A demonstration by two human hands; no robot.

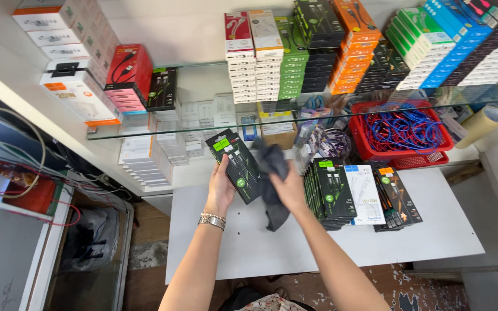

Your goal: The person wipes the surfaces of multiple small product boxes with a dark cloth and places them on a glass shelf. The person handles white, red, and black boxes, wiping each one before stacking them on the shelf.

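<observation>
My left hand (220,187), with a metal watch on the wrist, holds a black box with green labels (237,164) tilted above the white table (433,230). My right hand (289,187) grips a dark grey cloth (272,178) that hangs down and presses against the box's right side. Just right of my hands, stacks of similar black boxes (329,193) stand on the table next to a white box (367,193) and black boxes with orange labels (396,196).
A glass shelf (145,129) above carries rows of coloured boxes (295,52). A red basket of blue and red cables (402,129) sits behind the table. A tape roll (488,118) lies far right. Loose wires (24,167) run along the left.
</observation>
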